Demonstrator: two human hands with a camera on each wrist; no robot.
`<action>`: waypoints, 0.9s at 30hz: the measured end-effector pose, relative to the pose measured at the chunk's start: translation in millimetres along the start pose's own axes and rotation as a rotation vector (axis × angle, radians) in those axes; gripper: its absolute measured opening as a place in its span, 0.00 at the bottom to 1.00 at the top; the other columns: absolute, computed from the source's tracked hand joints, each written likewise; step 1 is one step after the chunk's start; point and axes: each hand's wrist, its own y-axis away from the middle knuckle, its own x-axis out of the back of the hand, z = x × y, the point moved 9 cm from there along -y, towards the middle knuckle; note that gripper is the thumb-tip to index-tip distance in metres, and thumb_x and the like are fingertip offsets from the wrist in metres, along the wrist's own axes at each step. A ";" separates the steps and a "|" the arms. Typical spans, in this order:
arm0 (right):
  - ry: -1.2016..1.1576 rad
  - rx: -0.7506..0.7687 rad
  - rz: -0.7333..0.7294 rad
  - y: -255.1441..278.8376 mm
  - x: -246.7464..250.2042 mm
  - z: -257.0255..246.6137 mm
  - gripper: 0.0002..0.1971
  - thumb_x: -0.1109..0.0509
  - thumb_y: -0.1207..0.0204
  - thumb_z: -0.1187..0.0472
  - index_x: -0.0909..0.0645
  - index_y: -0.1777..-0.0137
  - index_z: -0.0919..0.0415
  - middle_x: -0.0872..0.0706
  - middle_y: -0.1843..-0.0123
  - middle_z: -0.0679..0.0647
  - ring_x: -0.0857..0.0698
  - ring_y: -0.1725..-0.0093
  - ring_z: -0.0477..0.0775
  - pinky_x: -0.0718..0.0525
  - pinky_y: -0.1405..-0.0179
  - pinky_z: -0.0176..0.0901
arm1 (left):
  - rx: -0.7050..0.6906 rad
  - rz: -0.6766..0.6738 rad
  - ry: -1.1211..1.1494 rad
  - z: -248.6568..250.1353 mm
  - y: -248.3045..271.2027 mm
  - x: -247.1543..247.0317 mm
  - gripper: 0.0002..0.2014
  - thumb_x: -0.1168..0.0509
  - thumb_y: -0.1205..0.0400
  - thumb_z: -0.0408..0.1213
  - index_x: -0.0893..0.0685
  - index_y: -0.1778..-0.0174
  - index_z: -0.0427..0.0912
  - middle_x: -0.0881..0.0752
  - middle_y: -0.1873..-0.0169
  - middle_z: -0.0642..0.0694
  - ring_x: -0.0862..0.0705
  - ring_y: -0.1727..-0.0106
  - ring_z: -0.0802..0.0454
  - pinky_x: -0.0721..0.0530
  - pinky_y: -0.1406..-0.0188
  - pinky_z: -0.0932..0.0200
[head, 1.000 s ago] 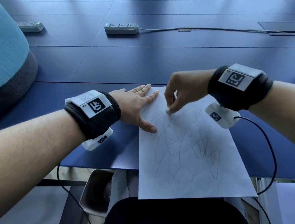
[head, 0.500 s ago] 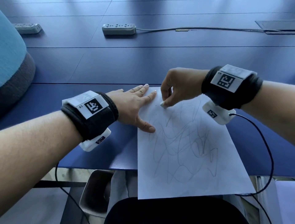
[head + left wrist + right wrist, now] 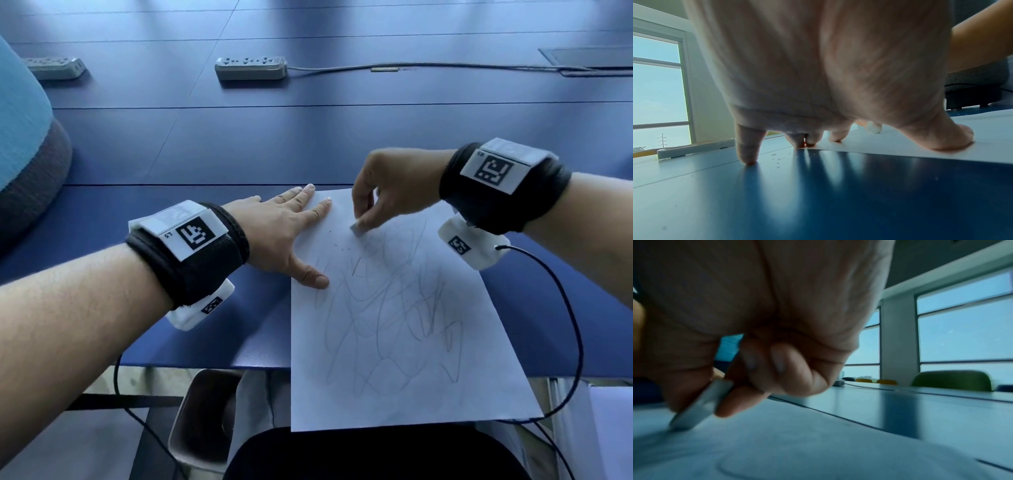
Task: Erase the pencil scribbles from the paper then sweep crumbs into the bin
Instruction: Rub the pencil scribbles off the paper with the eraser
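Note:
A white sheet of paper (image 3: 394,342) covered in grey pencil scribbles lies on the blue table, its near edge hanging over the table's front. My left hand (image 3: 291,233) lies flat with fingers spread, thumb and fingertips pressing the sheet's upper left corner. My right hand (image 3: 383,192) pinches a small white eraser (image 3: 356,229) whose tip touches the paper near the top of the scribbles. The right wrist view shows the eraser (image 3: 701,405) tilted between thumb and fingers. Dark eraser crumbs (image 3: 339,245) dot the paper by the eraser; pale crumbs (image 3: 777,158) lie on the table by my left fingertips.
A grey bin (image 3: 202,421) stands on the floor under the table's front edge, left of my lap. Two power strips (image 3: 251,66) (image 3: 54,66) lie farther back, one with a cord running right. A blue and grey cushioned seat (image 3: 24,137) is at the left.
My right hand has rubbed the eraser back and forth over the top of the scribbles; it now sits a little to the right. More crumbs show. The left hand has stayed put.

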 end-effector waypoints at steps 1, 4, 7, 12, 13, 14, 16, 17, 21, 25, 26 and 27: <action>-0.011 -0.014 0.044 0.4 4.8 4.0 0.11 0.20 0.32 0.46 0.10 0.64 0.52 0.09 0.64 0.48 0.20 0.72 0.41 0.15 0.62 0.43 | 0.000 0.000 0.003 0.4 0.2 0.0 0.66 0.47 0.45 0.85 0.68 0.15 0.60 0.70 0.15 0.54 0.67 0.15 0.59 0.52 0.15 0.41; -0.022 0.018 -0.076 5.3 -10.6 -1.8 0.10 0.19 0.32 0.46 0.10 0.65 0.52 0.10 0.66 0.49 0.22 0.73 0.40 0.16 0.63 0.44 | 0.001 -0.002 -0.001 1.0 0.4 0.5 0.67 0.48 0.46 0.85 0.69 0.15 0.60 0.70 0.15 0.54 0.67 0.15 0.59 0.51 0.15 0.40; -0.036 0.005 -0.108 8.8 -11.3 2.1 0.11 0.20 0.32 0.43 0.10 0.63 0.50 0.09 0.64 0.54 0.17 0.70 0.50 0.12 0.59 0.52 | 0.004 0.002 0.002 2.2 0.6 1.3 0.67 0.46 0.46 0.85 0.67 0.15 0.59 0.69 0.15 0.54 0.66 0.15 0.59 0.50 0.15 0.40; -0.151 -0.069 0.053 10.1 6.2 29.1 0.10 0.22 0.29 0.45 0.11 0.60 0.51 0.09 0.61 0.58 0.13 0.75 0.50 0.14 0.69 0.39 | 0.001 0.042 -0.051 14.8 -1.6 20.6 0.62 0.33 0.37 0.77 0.53 0.13 0.50 0.59 0.12 0.49 0.53 0.13 0.53 0.38 0.18 0.48; -0.144 -0.068 0.064 10.9 4.6 29.7 0.09 0.23 0.29 0.46 0.11 0.61 0.51 0.09 0.62 0.57 0.13 0.75 0.49 0.14 0.70 0.38 | -0.022 0.073 -0.064 22.9 -4.6 27.5 0.60 0.33 0.35 0.76 0.50 0.13 0.49 0.57 0.12 0.50 0.49 0.13 0.52 0.36 0.19 0.48; -0.138 -0.071 0.082 11.0 4.3 29.7 0.09 0.22 0.29 0.48 0.11 0.62 0.52 0.09 0.65 0.54 0.14 0.76 0.48 0.15 0.72 0.38 | -0.051 0.101 -0.063 31.4 -8.1 31.8 0.60 0.34 0.34 0.77 0.50 0.13 0.49 0.56 0.12 0.50 0.48 0.13 0.53 0.36 0.19 0.49; -0.118 -0.076 0.130 11.8 7.5 26.5 0.08 0.22 0.29 0.51 0.12 0.66 0.53 0.13 0.73 0.46 0.18 0.79 0.43 0.19 0.74 0.38 | -0.111 0.130 -0.038 45.9 -16.9 30.6 0.63 0.37 0.36 0.80 0.55 0.12 0.52 0.57 0.12 0.52 0.51 0.13 0.54 0.40 0.17 0.52; -0.091 -0.067 0.155 12.1 8.7 23.0 0.09 0.21 0.30 0.52 0.13 0.68 0.52 0.16 0.76 0.44 0.21 0.80 0.42 0.21 0.74 0.38 | -0.139 0.136 -0.024 50.6 -21.1 27.1 0.65 0.40 0.40 0.84 0.57 0.12 0.53 0.58 0.12 0.52 0.54 0.13 0.55 0.43 0.17 0.52; -0.045 0.031 0.060 17.8 -8.4 -2.8 0.08 0.21 0.31 0.53 0.14 0.70 0.50 0.17 0.76 0.45 0.19 0.77 0.46 0.17 0.73 0.39 | -0.170 0.156 0.028 49.8 -31.9 17.7 0.68 0.47 0.46 0.86 0.58 0.12 0.53 0.60 0.12 0.53 0.59 0.13 0.57 0.48 0.21 0.59; -0.064 -0.037 0.070 14.6 3.8 20.1 0.07 0.21 0.29 0.52 0.10 0.65 0.54 0.14 0.73 0.46 0.20 0.78 0.46 0.19 0.76 0.37 | -0.140 0.142 0.000 50.0 -28.9 17.4 0.66 0.41 0.38 0.83 0.62 0.12 0.49 0.64 0.13 0.51 0.62 0.13 0.57 0.53 0.19 0.58; -0.051 -0.054 0.132 13.7 11.2 25.9 0.07 0.21 0.30 0.53 0.11 0.66 0.54 0.13 0.72 0.47 0.20 0.75 0.46 0.20 0.73 0.38 | -0.126 0.136 -0.001 49.9 -28.4 17.3 0.66 0.40 0.36 0.82 0.63 0.12 0.49 0.64 0.13 0.51 0.62 0.13 0.57 0.55 0.19 0.59; -0.045 -0.057 0.170 13.6 13.3 27.1 0.07 0.20 0.31 0.53 0.11 0.66 0.54 0.13 0.71 0.47 0.19 0.73 0.46 0.20 0.69 0.39 | -0.120 0.135 0.004 50.1 -27.6 18.0 0.65 0.40 0.36 0.81 0.63 0.12 0.49 0.64 0.13 0.51 0.62 0.14 0.57 0.55 0.19 0.59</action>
